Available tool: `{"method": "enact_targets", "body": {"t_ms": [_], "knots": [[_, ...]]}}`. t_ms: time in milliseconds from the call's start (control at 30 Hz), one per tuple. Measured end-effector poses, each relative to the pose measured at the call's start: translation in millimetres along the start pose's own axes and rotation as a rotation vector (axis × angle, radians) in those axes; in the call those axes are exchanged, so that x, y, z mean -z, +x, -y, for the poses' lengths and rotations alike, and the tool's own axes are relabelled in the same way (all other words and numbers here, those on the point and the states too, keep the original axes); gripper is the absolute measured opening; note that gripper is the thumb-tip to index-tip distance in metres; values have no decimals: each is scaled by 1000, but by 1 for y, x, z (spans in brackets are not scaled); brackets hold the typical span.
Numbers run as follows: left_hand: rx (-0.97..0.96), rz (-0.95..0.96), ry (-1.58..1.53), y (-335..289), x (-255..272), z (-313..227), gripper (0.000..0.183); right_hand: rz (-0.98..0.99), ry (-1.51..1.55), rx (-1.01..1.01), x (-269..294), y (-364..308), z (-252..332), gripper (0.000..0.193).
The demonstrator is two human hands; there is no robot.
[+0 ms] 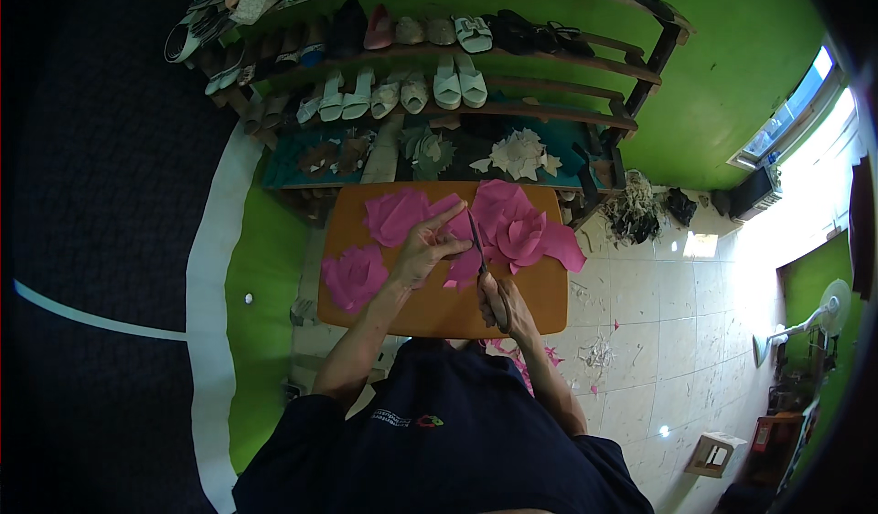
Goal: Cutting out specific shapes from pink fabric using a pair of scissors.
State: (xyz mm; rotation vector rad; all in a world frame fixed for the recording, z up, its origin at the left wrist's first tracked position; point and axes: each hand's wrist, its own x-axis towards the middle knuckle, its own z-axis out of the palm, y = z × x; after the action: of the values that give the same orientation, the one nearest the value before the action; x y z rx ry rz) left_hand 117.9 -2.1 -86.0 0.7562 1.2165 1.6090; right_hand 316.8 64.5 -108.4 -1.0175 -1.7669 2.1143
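Note:
My left hand (425, 251) pinches a piece of pink paper (444, 207) over the middle of the small brown table (430, 311). My right hand (505, 305) is closed around the handles of a pair of scissors (476, 240). The blades point away from me and lie at the paper's right side, close to my left fingertips. Whether they touch the paper I cannot tell. A large layered pink paper flower (519, 235) lies right of the blades. Bunched pink petals (395, 217) lie at the back left, and another pink flower (355, 278) is at the left edge.
Behind the table stands a wooden rack (549, 112) with rows of shoes and, on its lowest shelf, a cream paper flower (521, 155). Pink and pale scraps (596, 354) litter the tiled floor. A white fan (830, 308) and a small stool (713, 455) are at the right.

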Motion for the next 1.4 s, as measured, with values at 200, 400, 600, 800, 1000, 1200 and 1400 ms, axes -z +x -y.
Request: {"method": "enact_targets", "body": {"t_ms": [200, 400, 600, 800, 1000, 1200, 1400], "knots": [[-18, -82, -54, 0, -9, 6, 69, -18, 78, -40, -4, -3, 5, 61], [5, -169, -174, -1, -24, 13, 68, -52, 33, 51, -6, -3, -1, 69], [-22, -243, -213, 0, -34, 24, 66, -116, 33, 58, -9, -1, -6, 68], [-53, -267, -233, -1, -37, 37, 66, -168, 72, -11, -16, 1, -7, 67], [-25, -308, -246, -12, -40, 39, 70, -204, 94, -36, -25, -3, -13, 62], [13, -354, -277, -24, -41, 56, 78, -245, 131, -92, -31, -4, -28, 58], [204, -342, -172, -45, -15, 55, 81, -140, 94, -115, -17, -9, -55, 59]]}}
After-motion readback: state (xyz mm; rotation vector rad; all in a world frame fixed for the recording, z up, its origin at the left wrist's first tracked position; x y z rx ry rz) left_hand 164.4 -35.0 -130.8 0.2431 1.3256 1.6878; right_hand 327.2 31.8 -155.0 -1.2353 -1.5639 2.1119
